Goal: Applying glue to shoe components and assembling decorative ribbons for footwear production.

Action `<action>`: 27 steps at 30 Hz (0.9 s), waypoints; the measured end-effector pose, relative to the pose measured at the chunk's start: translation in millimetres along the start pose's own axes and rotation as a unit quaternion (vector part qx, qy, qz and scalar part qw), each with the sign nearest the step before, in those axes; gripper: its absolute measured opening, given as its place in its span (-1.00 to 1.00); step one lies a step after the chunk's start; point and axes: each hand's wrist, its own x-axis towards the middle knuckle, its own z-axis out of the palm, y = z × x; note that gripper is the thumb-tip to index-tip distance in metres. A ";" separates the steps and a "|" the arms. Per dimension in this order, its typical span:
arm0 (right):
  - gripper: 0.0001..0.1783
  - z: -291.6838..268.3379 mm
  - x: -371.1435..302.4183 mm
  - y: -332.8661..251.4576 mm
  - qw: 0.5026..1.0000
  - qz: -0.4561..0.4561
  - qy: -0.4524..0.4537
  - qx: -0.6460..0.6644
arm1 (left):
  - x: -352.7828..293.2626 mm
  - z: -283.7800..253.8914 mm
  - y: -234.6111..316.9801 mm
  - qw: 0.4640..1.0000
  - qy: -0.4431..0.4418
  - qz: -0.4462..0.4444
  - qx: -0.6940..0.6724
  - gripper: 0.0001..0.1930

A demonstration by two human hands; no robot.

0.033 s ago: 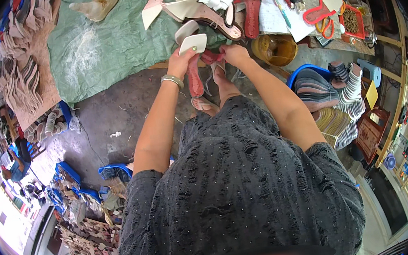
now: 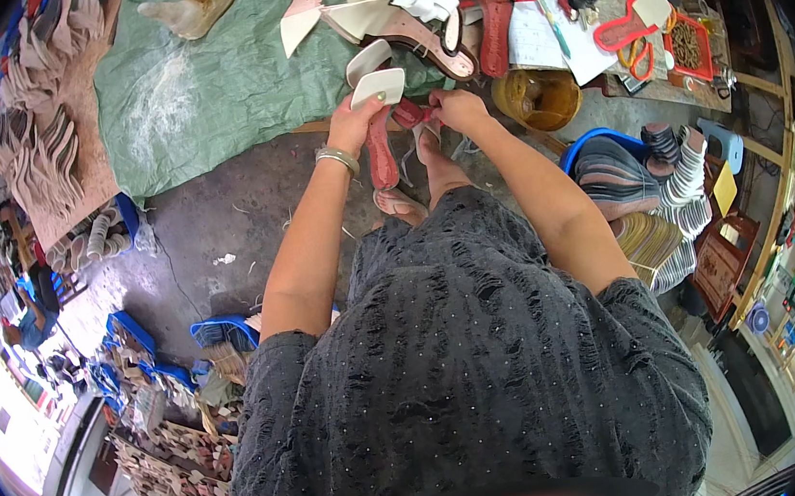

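Over the table's near edge, my left hand (image 2: 353,125), with a bracelet at the wrist, is closed on a red shoe sole (image 2: 381,158) with a white, square-ended panel (image 2: 378,86). The thumb lies on the panel, and the sole's rounded end hangs down over the floor. To its right, my right hand (image 2: 459,110) is closed, pinching a dark red strip (image 2: 410,113) beside the sole. Where the strip joins the sole is hidden. A second white panel (image 2: 367,59) stands just behind the first.
Green sheeting (image 2: 208,103) covers the table. More soles (image 2: 434,46) with pale panels lie beyond my hands. On the right are a yellow tub (image 2: 542,97), orange-handled scissors (image 2: 636,56) and a red basket (image 2: 687,47). A blue bin (image 2: 599,137) holds striped pieces; stacked pieces (image 2: 45,164) sit left.
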 end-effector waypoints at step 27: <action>-0.75 -51.2 -64.7 -105.2 0.895 -0.166 -0.246 0.333 | -131.4 -84.8 15.7 0.962 -0.032 0.011 -0.270 -0.64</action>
